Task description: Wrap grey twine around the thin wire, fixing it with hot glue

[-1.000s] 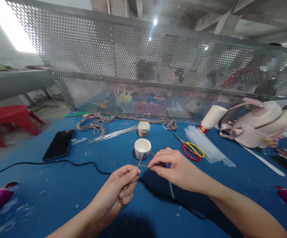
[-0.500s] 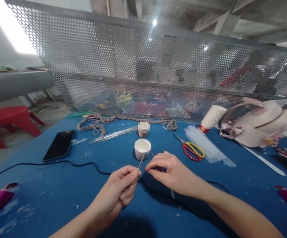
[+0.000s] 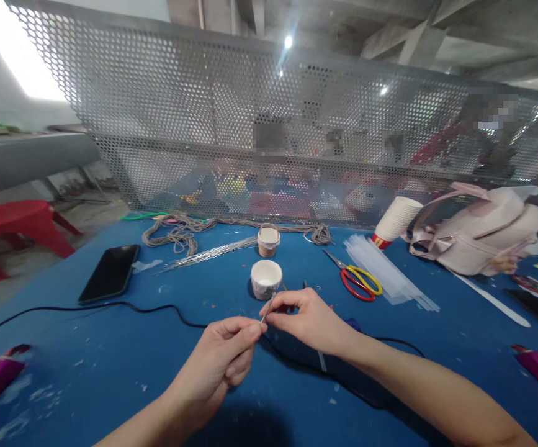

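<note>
My left hand point(image 3: 234, 351) is closed in a pinch on a thin, greyish wire-like strand point(image 3: 267, 309), which slants up from its fingertips. My right hand point(image 3: 303, 316) pinches at the same strand just above the left fingertips. Its exact material is too fine to make out. Just beyond the hands stands a small white-wrapped cup point(image 3: 266, 279), open at the top. Behind that is a small brown and white cup with a handle point(image 3: 269, 241).
Scissors point(image 3: 362, 282) with red and yellow handles lie to the right beside translucent strips point(image 3: 392, 276). Stacked paper cups point(image 3: 401, 216) and a pink backpack point(image 3: 492, 230) are further right. Grey cord point(image 3: 175, 233), silvery wires point(image 3: 213, 252) and a phone point(image 3: 110, 273) lie left. A black cable point(image 3: 157, 305) crosses the table.
My right hand has moved left and slightly inward, its fingertips closing on the strand. My left hand keeps its pinch almost unmoved.
</note>
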A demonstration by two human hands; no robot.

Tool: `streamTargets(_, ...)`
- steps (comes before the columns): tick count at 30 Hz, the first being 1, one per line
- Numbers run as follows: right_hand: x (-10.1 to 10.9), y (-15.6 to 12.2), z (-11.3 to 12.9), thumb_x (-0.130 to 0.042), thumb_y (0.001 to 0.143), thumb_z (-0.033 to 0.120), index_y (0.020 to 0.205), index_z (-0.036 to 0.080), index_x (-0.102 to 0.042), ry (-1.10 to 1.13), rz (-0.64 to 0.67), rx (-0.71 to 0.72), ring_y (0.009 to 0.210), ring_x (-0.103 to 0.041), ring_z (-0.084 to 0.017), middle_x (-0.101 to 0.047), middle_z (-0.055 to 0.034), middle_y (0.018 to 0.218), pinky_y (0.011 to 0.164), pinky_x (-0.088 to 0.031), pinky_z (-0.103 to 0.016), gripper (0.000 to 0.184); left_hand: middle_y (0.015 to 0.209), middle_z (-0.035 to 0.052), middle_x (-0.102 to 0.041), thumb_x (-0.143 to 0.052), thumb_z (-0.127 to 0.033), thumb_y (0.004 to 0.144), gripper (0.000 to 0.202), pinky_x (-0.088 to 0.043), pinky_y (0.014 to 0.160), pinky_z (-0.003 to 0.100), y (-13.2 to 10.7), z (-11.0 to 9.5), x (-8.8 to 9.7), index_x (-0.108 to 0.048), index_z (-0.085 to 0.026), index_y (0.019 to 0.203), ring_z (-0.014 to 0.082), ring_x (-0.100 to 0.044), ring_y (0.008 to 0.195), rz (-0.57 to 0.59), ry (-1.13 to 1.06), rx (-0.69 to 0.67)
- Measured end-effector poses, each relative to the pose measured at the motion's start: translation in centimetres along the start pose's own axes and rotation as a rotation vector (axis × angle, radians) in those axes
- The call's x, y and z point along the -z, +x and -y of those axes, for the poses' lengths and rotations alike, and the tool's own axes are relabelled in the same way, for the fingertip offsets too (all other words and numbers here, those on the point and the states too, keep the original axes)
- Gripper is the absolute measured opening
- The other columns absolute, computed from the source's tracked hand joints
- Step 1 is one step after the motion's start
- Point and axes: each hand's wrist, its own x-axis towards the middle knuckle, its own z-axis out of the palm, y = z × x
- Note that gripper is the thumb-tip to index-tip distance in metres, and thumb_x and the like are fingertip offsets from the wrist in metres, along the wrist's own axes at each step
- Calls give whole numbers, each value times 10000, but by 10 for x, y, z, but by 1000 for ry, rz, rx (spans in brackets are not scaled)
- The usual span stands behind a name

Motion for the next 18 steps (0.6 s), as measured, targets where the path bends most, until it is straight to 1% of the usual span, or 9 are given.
streamTargets(7, -10, 7, -7, -636, 693, 155, 712, 146, -711, 190, 58, -90, 676, -580, -123, -688, -3, 731, 667, -458, -247, 78, 317, -121, -274, -792, -448, 580, 356, -98, 364, 184, -1, -1, -3, -648, -134, 662, 9, -136, 326, -18, 7, -12)
streamTargets(10, -13, 10, -9, -657, 669, 173, 692, 146, -700, 290, 53, -105, 659, -575, -117, -675, 5, 699, 666, -461, -248, 56, 323, -118, -278, -784, -450, 591, 353, -100, 361, 185, 0, 0, -3, -637, -135, 656, 12, -136, 329, -20, 9, -24)
streamTargets(14, -14, 15, -6, -678, 633, 181, 648, 148, -682, 349, 74, -130, 636, -567, -112, -653, 19, 649, 670, -464, -250, 37, 340, -119, -279, -771, -423, 623, 325, -102, 358, 182, 1, 1, -1, -629, -134, 671, 11, -132, 336, -31, -3, -31)
streamTargets(18, -14, 19, -5, -713, 601, 225, 622, 153, -677, 389, 104, -147, 642, -560, -116, -634, 25, 634, 704, -457, -271, 83, 356, -123, -279, -784, -423, 601, 336, -99, 351, 175, 1, -1, -1, -608, -143, 663, 8, -128, 337, -46, -12, -37)
